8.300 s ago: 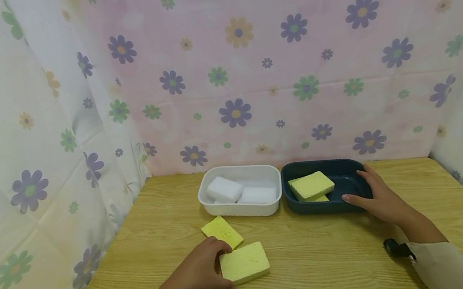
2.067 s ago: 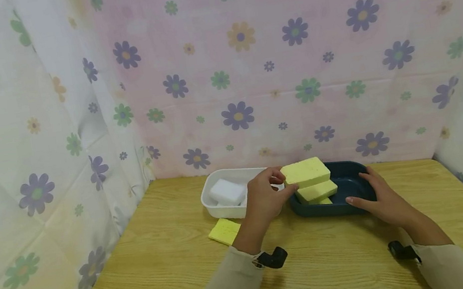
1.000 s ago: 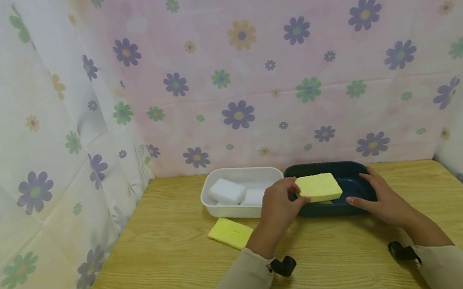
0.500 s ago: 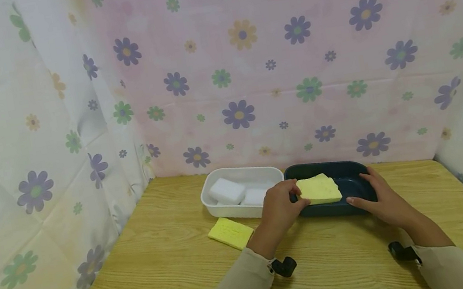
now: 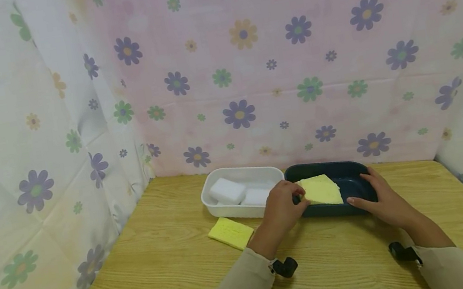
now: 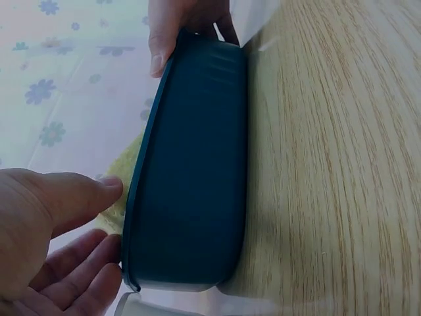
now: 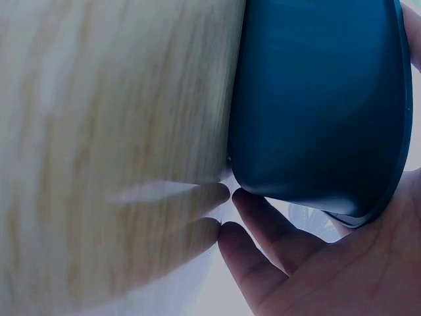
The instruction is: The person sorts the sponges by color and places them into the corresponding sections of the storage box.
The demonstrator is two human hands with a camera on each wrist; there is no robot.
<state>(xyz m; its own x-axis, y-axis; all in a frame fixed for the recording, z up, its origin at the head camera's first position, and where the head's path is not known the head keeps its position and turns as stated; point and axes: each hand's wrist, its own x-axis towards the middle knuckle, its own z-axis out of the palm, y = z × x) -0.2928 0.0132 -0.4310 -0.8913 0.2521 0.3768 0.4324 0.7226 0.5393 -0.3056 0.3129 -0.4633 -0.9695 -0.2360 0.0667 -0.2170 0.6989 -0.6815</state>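
A pale yellow sponge lies on top of other sponges in the left half of a dark blue plastic container. My left hand is at the container's left end, thumb and fingers parted beside the sponge's left edge. In the left wrist view the thumb of the left hand reaches over the rim, in front of the sponge. My right hand holds the container's right end, thumb at the front rim and fingers around the end. The right wrist view shows the right hand along the container's wall.
A white container with white sponges stands against the dark one's left end. A thin bright yellow sponge lies on the wooden table in front of it. A flowered curtain hangs behind and at both sides.
My left hand has brought the thick yellow sponge from the table into the dark container, lowered it onto the others and loosened its fingers. The right hand has stayed on the container.
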